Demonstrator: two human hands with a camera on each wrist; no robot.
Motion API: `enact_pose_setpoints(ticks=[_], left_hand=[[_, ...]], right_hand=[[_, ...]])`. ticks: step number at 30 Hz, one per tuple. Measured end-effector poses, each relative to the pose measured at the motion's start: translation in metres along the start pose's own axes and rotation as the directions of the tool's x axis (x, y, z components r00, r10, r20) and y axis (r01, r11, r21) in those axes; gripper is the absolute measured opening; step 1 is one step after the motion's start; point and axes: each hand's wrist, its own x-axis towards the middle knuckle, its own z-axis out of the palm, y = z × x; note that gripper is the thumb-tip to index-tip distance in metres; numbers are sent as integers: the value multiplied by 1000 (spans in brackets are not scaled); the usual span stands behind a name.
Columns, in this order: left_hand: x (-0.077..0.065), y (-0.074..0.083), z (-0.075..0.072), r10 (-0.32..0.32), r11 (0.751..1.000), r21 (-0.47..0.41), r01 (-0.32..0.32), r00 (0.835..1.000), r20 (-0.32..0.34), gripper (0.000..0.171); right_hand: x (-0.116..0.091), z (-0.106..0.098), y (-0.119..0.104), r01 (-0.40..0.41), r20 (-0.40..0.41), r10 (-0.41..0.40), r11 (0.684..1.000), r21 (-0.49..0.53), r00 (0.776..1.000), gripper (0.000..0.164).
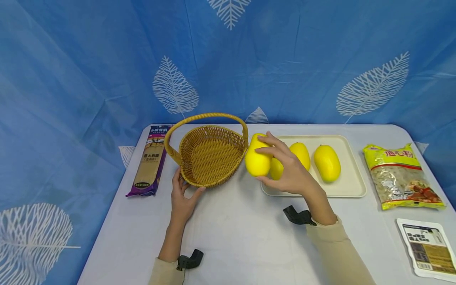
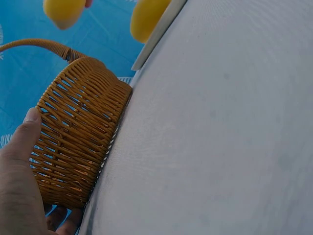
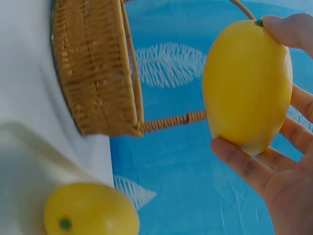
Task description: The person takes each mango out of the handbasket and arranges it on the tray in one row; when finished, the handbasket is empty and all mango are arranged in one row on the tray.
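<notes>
My right hand (image 1: 290, 170) holds a yellow mango (image 1: 257, 156) between thumb and fingers, raised beside the right end of the basket's handle. In the right wrist view, the thumb lies by the green stem tip of this mango (image 3: 248, 85). My left hand (image 1: 183, 202) holds the near left side of an oval wicker basket (image 1: 210, 184) with a tall arched handle; no fruit shows inside it. The left wrist view has the thumb against the basket's woven side (image 2: 80, 132) and fingertips beneath its lower end. Three more mangoes (image 1: 327, 163) lie on a cream tray (image 1: 350, 186), one partly behind my right hand.
Left of the basket lies a purple pack of spaghetti (image 1: 149, 162). A yellow-topped bag of pasta (image 1: 400, 176) is right of the tray, with a white flat packet (image 1: 427, 249) nearer the front. A blue leaf-patterned cloth (image 1: 285, 59) hangs behind the white table (image 1: 228, 237).
</notes>
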Motion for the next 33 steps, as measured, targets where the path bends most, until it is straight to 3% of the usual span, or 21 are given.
enact_pose_setpoints(ticks=[5,12,24,33], left_hand=[[-1,15,-1,4,1000,13,-4,1000,10,93],[0,15,-1,1,1000,20,-1,1000,7,93],[1,16,0,6,1000,2,-6,1000,8,93],[1,16,-1,0,1000,11,0,1000,8,93]], right_hand=[[-4,-16,-7,-17,-44,16,1000,-5,999,65],[-9,-40,-20,-50,-79,49,999,-2,996,61],[-29,-71,-2,-88,-136,82,995,-40,987,66],[-43,-90,16,-135,-188,144,989,59,972,65]])
